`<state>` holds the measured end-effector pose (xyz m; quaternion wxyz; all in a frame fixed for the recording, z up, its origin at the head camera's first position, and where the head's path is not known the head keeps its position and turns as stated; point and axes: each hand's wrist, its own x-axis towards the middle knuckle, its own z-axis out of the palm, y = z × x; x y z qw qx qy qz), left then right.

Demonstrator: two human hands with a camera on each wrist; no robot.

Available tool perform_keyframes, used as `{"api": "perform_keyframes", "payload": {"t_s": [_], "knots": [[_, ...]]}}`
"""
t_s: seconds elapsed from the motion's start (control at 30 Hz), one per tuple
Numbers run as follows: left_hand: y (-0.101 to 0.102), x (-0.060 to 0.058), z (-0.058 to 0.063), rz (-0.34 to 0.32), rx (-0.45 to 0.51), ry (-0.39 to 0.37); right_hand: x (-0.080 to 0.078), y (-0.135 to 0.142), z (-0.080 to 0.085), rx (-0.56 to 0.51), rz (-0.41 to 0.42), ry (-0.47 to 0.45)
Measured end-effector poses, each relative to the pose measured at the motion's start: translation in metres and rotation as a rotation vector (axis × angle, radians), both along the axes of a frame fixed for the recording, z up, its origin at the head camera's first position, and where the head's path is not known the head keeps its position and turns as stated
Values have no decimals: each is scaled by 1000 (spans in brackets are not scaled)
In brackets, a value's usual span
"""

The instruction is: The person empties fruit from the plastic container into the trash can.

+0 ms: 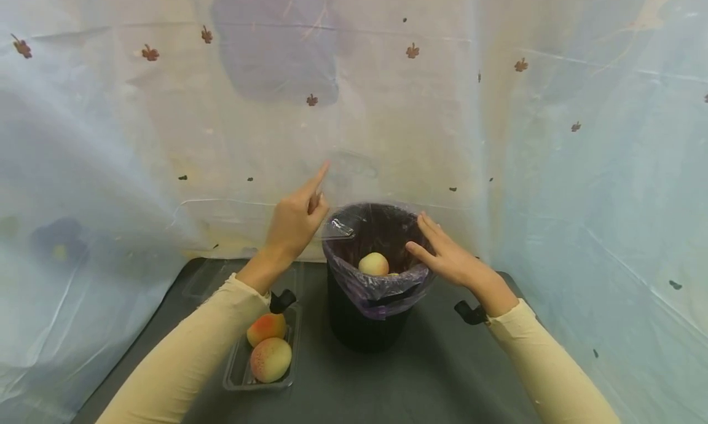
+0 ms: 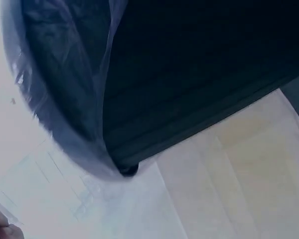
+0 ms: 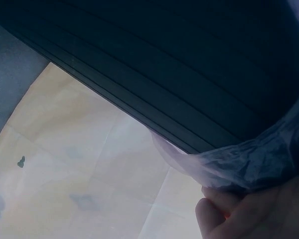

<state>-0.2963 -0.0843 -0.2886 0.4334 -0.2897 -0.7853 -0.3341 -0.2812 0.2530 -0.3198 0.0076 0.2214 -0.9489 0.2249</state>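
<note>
Your left hand [image 1: 294,224], the nearer, is pinching a clear plastic container [image 1: 341,228] over the left rim of the black bin [image 1: 367,329]; your right hand [image 1: 449,252], fingers extended, is resting at its right rim.

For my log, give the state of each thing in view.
Bin: upright, lined
Liner: folded over the bin
Bin peach: lying inside
Tray: uncovered
Tray peaches: two, close together
Far plastic: lying beyond the tray
Clear plastic: held
Left hand: gripping clear plastic
Right hand: fingers extended at liner
</note>
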Motion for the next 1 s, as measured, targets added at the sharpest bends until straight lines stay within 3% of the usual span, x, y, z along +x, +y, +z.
{"api": "perform_keyframes", "payload": {"t_s": [0.3,0.53,0.87,1.0], "knots": [[-35,10,-4,8,174,-21,1,0,0,2,-18,4],[-62,21,-15,40,271,-77,1,-1,0,0,-15,-10],[-76,60,-15,9,359,-185,-1,0,-1,-1,-5,-2],[-85,65,-25,32,347,-205,-1,1,-1,-2,-5,-8]]}}
